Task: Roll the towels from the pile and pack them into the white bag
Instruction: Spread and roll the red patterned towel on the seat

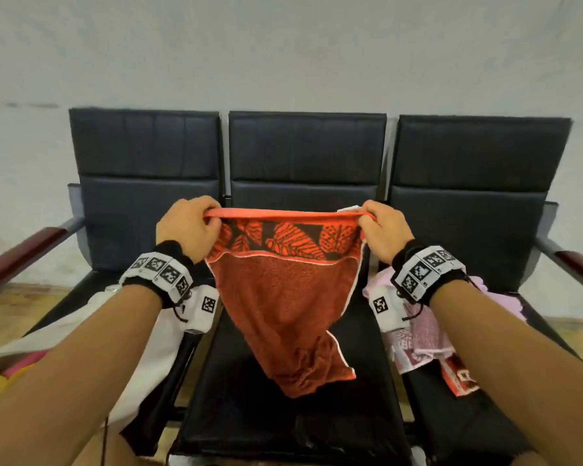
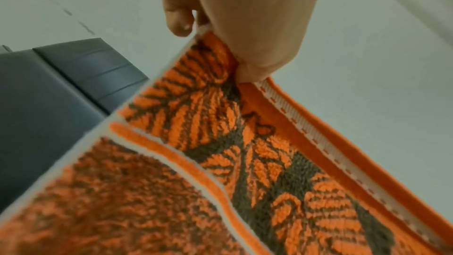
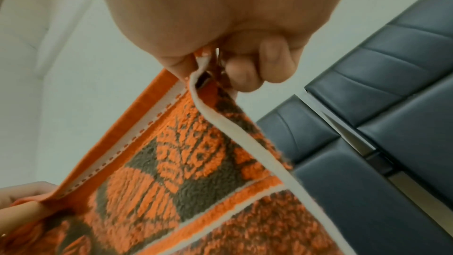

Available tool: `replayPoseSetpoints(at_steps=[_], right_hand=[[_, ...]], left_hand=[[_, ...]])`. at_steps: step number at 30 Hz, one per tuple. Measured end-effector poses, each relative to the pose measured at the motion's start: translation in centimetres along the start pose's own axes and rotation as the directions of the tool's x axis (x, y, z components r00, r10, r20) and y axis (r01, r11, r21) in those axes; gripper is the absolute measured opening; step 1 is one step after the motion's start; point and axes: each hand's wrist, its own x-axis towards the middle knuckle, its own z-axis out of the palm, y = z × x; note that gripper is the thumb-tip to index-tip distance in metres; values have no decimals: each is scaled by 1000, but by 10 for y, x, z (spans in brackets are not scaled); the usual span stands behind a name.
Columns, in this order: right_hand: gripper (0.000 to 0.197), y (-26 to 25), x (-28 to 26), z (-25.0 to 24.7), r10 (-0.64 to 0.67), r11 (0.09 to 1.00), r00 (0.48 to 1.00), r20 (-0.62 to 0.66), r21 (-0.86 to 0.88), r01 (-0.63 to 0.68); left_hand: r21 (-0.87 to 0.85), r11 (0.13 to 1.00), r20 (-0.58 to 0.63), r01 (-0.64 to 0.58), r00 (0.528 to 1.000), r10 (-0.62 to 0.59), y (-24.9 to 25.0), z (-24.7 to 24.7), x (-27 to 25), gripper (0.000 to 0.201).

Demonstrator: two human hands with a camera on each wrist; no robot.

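Note:
An orange towel (image 1: pixel 283 297) with a dark leaf-patterned band hangs stretched over the middle seat, its lower end bunched on the cushion. My left hand (image 1: pixel 191 227) pinches its top left corner and my right hand (image 1: pixel 381 230) pinches the top right corner. Up close, the left wrist view shows the towel (image 2: pixel 220 162) pinched under my left hand (image 2: pixel 245 32). The right wrist view shows my right hand (image 3: pixel 220 49) curled round the towel (image 3: pixel 183 181) at its white hem. The white bag (image 1: pixel 148 348) lies open on the left seat. The pile of pink towels (image 1: pixel 421 331) lies on the right seat.
Three black padded seats (image 1: pixel 283 415) stand in a row against a pale wall, with wooden armrests (image 1: pixel 21 257) at both ends. Yellow and pink items (image 1: pixel 0 378) show at the bag's left edge. A red printed towel (image 1: pixel 458 378) pokes from under the pink pile.

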Motion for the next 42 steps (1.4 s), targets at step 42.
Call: replayPoseSetpoints(at_steps=[42], right_hand=[[15, 99, -36, 87, 248, 969, 911, 329, -70, -238]], left_hand=[[-197, 905, 414, 377, 869, -272, -52, 113, -67, 6]])
